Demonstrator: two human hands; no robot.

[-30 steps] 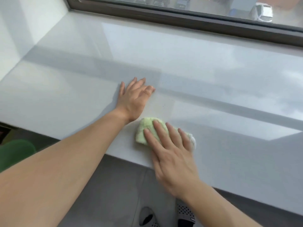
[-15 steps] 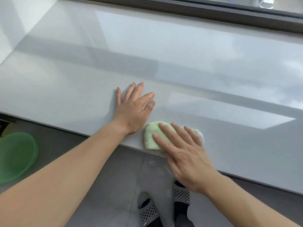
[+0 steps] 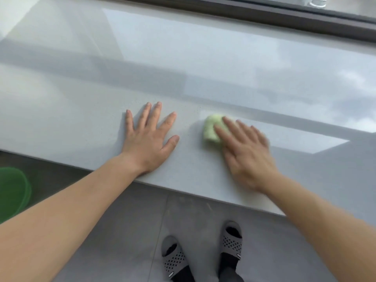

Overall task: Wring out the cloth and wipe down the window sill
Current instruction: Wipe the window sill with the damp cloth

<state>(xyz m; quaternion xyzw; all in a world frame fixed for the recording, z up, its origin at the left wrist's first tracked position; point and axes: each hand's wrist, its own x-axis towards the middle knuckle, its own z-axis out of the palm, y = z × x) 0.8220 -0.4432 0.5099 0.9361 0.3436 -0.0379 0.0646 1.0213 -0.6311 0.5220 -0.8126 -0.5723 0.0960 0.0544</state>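
A small light-green cloth (image 3: 210, 127) lies folded on the glossy pale-grey window sill (image 3: 203, 64), a hand's width in from the front edge. My right hand (image 3: 247, 151) presses flat on the cloth's right part, fingers stretched over it and blurred by motion. My left hand (image 3: 149, 139) rests flat on the sill to the left of the cloth, fingers spread, holding nothing. A gap of bare sill separates my left thumb from the cloth.
The dark window frame (image 3: 264, 15) runs along the back of the sill. A green plastic basin (image 3: 12, 192) stands on the grey tiled floor at the lower left. My feet in grey slippers (image 3: 203, 253) stand below the sill's front edge.
My right hand has slid the cloth to the right and farther from the front edge, away from my left hand. My left hand stays flat on the sill. The view has tilted downward.
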